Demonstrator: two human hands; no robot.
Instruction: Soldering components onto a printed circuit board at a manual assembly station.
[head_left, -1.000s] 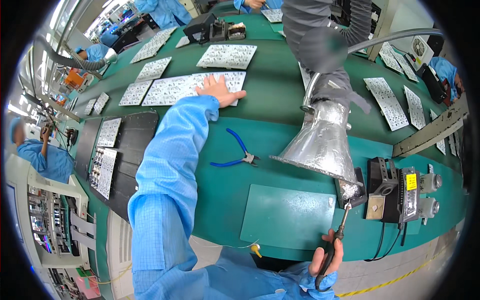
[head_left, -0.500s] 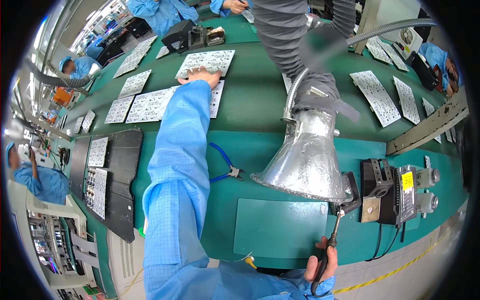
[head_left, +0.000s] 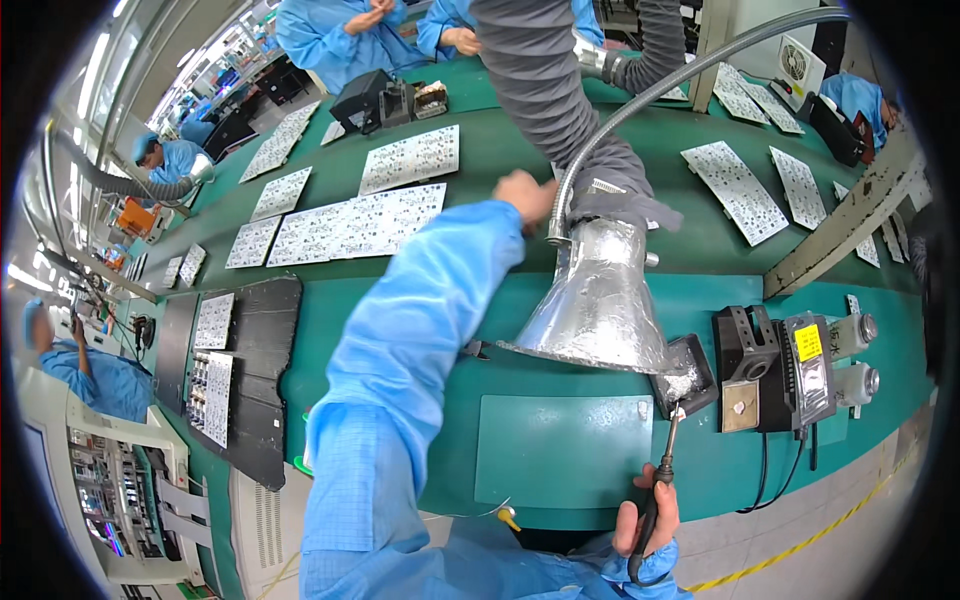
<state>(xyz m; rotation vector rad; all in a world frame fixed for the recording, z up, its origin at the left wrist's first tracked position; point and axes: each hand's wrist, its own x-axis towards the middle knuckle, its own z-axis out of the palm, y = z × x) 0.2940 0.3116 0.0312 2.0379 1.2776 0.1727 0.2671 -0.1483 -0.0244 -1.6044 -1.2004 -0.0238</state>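
Right hand already pinches the soldering iron, tip at the tray ahead; left hand blurred, grip unclear; boards leftward apparently await work.

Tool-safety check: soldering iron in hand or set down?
In hand: the right hand grips the soldering iron by its handle, tip at the black tray.

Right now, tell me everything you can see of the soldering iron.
The soldering iron has a slim, silvery shaft, metal by its look, a dark collar and a black handle with a dark cord at its end. The right hand grips the handle, tip pointing forward. That tip is at the near edge of a black tray; whether they touch is unclear.
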